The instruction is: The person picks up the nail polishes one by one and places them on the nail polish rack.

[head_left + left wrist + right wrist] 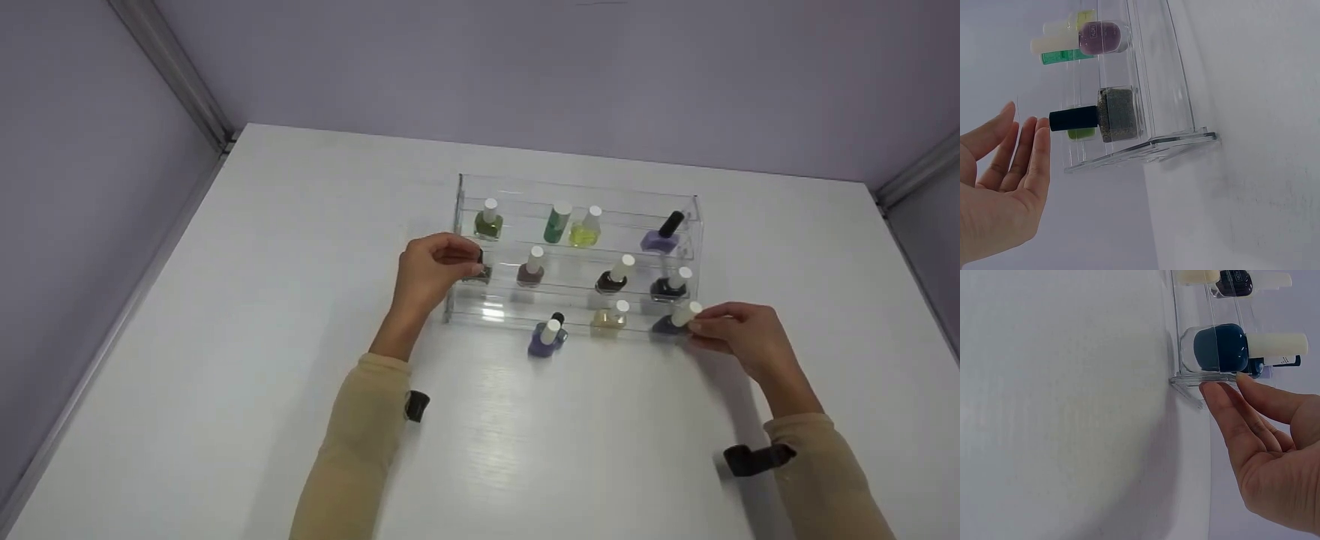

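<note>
A clear acrylic rack (577, 296) with stepped shelves holds several nail polish bottles. My left hand (431, 270) is at its left end, by a glittery dark nail polish bottle (1120, 114) with a black cap. In the left wrist view the thumb stands apart from the fingers, and the fingertips are close to that cap; contact is unclear. My right hand (746, 337) is at the rack's front right end, next to a dark teal nail polish bottle (1221, 349) with a white cap. Its thumb and fingertips lie by the rack's end panel, with a gap between them.
Two purple-blue nail polish bottles (541, 343), one white-capped and one black-capped, overlap by the rack's front edge. A cream bottle (609, 319) stands on the lowest shelf. On the top shelf, a lilac bottle (660, 241) leans at the right. The white table (225, 300) meets pale walls.
</note>
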`<state>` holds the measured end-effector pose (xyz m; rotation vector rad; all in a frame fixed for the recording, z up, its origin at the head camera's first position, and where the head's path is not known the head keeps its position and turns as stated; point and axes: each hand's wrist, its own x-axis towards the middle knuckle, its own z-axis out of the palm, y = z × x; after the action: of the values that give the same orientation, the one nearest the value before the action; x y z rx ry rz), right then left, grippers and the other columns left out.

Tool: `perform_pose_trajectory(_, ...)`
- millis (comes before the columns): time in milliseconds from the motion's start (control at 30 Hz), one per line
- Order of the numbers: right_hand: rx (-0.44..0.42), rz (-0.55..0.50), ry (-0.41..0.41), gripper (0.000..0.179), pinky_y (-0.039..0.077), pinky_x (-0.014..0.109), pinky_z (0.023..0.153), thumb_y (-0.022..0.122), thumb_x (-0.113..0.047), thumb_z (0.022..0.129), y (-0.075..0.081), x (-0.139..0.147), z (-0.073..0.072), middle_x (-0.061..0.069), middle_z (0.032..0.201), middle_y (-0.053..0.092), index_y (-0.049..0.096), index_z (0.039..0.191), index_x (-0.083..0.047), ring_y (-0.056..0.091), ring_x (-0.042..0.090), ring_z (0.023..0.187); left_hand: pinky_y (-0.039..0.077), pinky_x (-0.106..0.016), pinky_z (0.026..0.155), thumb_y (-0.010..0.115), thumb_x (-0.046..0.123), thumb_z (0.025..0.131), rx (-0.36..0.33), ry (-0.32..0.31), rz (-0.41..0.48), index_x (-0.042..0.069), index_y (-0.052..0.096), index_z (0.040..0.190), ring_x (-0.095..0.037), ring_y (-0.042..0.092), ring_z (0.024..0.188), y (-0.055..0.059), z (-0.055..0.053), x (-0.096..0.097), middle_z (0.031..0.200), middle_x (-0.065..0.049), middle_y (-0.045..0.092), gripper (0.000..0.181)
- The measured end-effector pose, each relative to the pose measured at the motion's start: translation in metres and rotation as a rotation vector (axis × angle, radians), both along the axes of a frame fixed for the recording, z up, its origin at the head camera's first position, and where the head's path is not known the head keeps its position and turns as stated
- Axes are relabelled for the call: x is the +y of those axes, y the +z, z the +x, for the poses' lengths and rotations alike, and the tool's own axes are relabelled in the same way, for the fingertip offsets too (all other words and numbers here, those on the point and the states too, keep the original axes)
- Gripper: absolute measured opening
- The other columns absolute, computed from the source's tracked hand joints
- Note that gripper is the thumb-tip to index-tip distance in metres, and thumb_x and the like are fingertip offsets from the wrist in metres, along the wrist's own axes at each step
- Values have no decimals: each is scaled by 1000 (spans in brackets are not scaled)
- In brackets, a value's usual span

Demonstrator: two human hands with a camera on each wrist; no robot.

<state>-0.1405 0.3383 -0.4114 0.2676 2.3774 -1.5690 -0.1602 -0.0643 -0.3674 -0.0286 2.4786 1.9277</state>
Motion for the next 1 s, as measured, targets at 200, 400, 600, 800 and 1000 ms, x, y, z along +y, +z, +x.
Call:
perform_pose_trajectory(200, 12, -9, 0, 37, 52, 28, 74, 64, -11, 85, 0, -1, 0, 2, 89, 62, 52, 108, 15, 66, 14, 80, 49, -26, 76, 74, 0, 73, 12, -17, 21, 0, 68, 92, -19, 63, 84, -4, 3, 3, 90, -8, 67, 20)
perform_pose_trajectory(400, 15, 25, 0, 38, 52, 28, 73, 64, -12, 85, 1, -2, 0, 4, 92, 61, 53, 109, 15, 66, 13, 80, 50, -26, 75, 74, -2, 72, 12, -33, 35, -1, 67, 92, -20, 64, 83, -8, 6, 6, 90, -10, 67, 21)
perform_pose_trajectory(600, 15, 37, 3, 38, 52, 28, 73, 64, -13, 85, 0, -1, 0, 4, 91, 62, 53, 109, 15, 66, 13, 80, 51, -25, 73, 73, -3, 72, -15, -46, 44, -1, 67, 92, -19, 64, 83, -13, 8, 9, 89, -10, 68, 21)
perform_pose_trajectory(800, 13, 25, 3, 39, 52, 28, 74, 64, -12, 85, 0, -1, 1, 4, 92, 61, 52, 110, 15, 66, 13, 80, 51, -25, 73, 73, -3, 72, -47, -59, 31, -1, 67, 92, -19, 65, 82, -17, 10, 13, 88, -10, 68, 21)
perform_pose_trajectory(1000, 5, 23, 1, 39, 52, 28, 74, 64, -12, 86, 1, -1, 1, 4, 91, 62, 52, 110, 15, 66, 13, 80, 51, -25, 72, 74, -4, 71, -69, -71, -1, -1, 67, 90, -18, 64, 81, -19, 15, 18, 86, -9, 68, 20)
